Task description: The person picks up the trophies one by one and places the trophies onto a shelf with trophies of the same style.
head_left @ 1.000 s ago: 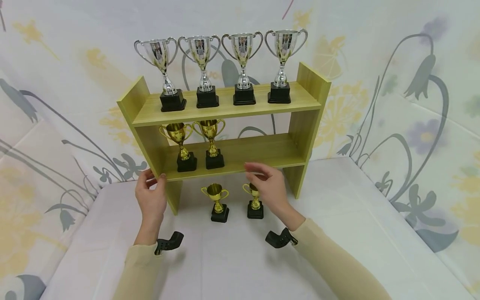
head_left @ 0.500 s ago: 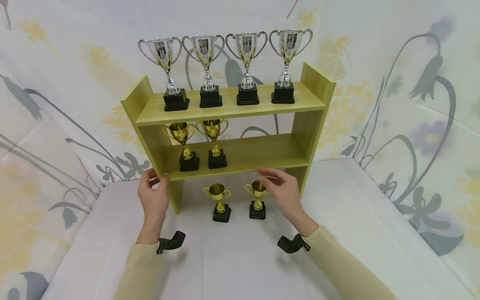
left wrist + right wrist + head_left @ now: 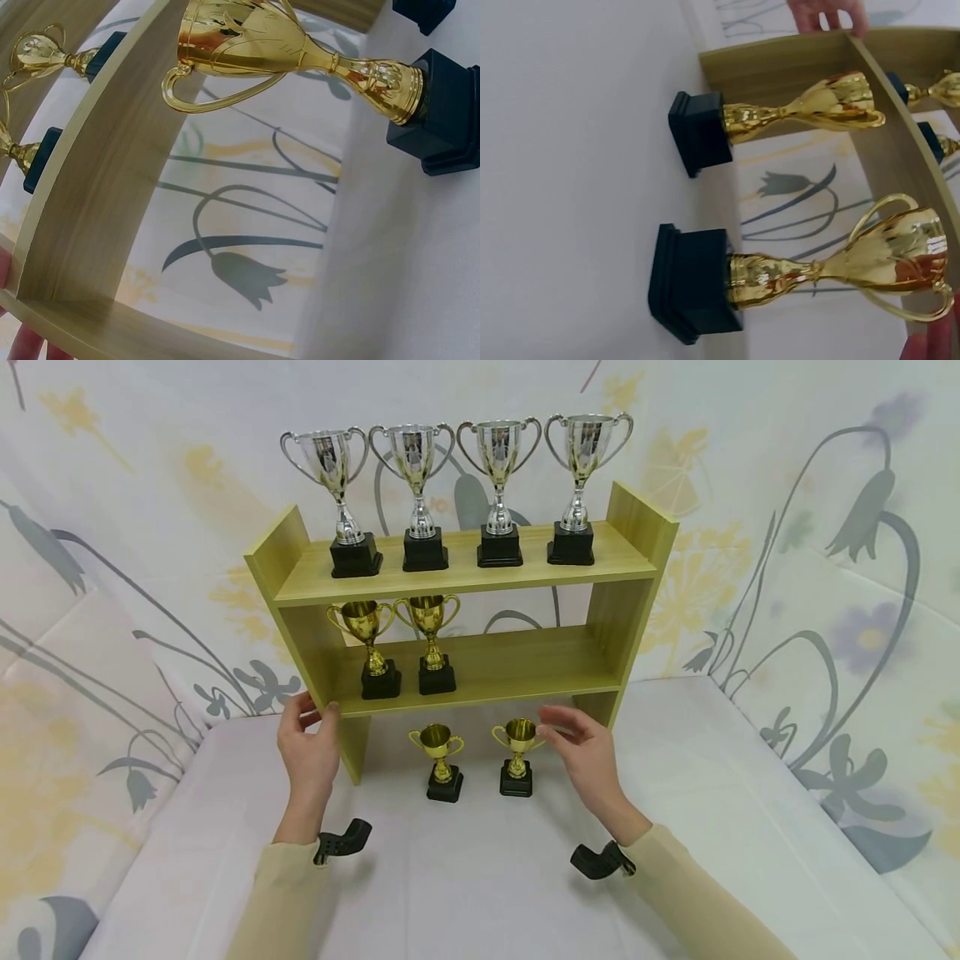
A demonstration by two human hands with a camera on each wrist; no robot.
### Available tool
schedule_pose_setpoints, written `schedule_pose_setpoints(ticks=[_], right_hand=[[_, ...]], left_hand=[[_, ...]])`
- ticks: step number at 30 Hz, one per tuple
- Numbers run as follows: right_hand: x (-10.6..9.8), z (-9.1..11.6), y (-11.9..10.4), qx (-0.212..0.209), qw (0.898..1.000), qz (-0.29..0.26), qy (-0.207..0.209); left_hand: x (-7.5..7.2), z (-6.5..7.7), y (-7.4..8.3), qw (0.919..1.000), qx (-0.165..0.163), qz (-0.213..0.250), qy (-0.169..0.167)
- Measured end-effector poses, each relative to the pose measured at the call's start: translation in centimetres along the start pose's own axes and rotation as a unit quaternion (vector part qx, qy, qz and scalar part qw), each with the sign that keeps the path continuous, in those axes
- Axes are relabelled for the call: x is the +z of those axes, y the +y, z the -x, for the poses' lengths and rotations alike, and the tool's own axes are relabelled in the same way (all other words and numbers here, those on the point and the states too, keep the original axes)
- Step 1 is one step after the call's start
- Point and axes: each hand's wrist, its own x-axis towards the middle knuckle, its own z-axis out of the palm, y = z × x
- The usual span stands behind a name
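Note:
My left hand (image 3: 309, 743) grips the left side panel of a wooden shelf (image 3: 480, 700), thumb at the front by the middle board and fingers around the outer side. Its fingertips show at the panel edge in the left wrist view. My right hand (image 3: 588, 752) is beside a small gold trophy cup (image 3: 517, 739) on a black base, standing on the table below the shelf. Thumb and fingers are apart, fingertips right at the cup's right handle. A second gold trophy cup (image 3: 438, 743) stands upright to its left, its base slightly turned.
Several silver trophy cups (image 3: 498, 539) line the top board. Two gold trophy cups, a left one (image 3: 381, 677) and a right one (image 3: 437, 672), stand on the left half of the middle board. A white cloth (image 3: 480, 877) covers the table; a flower-patterned backdrop (image 3: 750, 610) surrounds it.
My right hand has moved right and down from in front of the right lower trophy cup to beside its handle. My left hand stays on the shelf; the view has shifted slightly.

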Motion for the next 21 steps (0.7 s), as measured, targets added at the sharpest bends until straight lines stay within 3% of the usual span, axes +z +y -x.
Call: schedule_pose_setpoints(ticks=[8, 21], right_hand=[[-0.1, 0.4, 1.2, 0.056, 0.998, -0.019, -0.026], [0.2, 0.4, 2.5, 0.138, 0.988, -0.006, -0.074]], left_hand=[[-0.1, 0.0, -0.2, 1.0000, 0.000, -0.004, 0.003], [0.0, -0.1, -0.1, 1.0000, -0.005, 0.000, 0.003]])
